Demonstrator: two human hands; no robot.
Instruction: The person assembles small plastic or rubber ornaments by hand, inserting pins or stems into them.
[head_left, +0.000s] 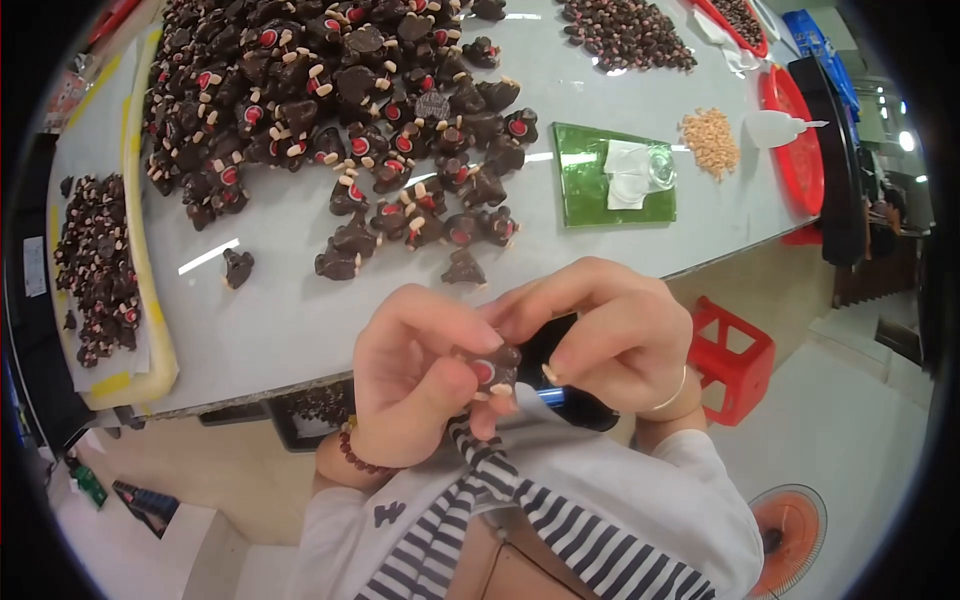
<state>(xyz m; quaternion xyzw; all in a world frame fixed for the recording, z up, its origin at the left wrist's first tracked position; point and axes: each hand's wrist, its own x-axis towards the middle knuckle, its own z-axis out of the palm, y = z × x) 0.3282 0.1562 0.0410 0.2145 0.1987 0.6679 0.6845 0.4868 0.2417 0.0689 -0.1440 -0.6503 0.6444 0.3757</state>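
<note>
Pinching the figure [507, 366], the left hand [408, 372] holds it on the body side of the table [275, 325]. The right hand [622, 338], pinched narrow, holds a pale piece [549, 372] just right of the figure, apart from it; the piece's long axis is unclear.

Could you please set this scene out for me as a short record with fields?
Left hand: holds a small dark-brown lumpy figure with a red round spot
Right hand: pinches a tiny cream-coloured oval piece beside it
Surface: glossy pale-grey table
Beyond the hands: large heap of similar dark-brown figures
Centre right: shiny green rectangular board, bearing white folded tissue
Farther right: loose pile of cream-coloured pieces
Below the table's right edge: red plastic stool
</note>
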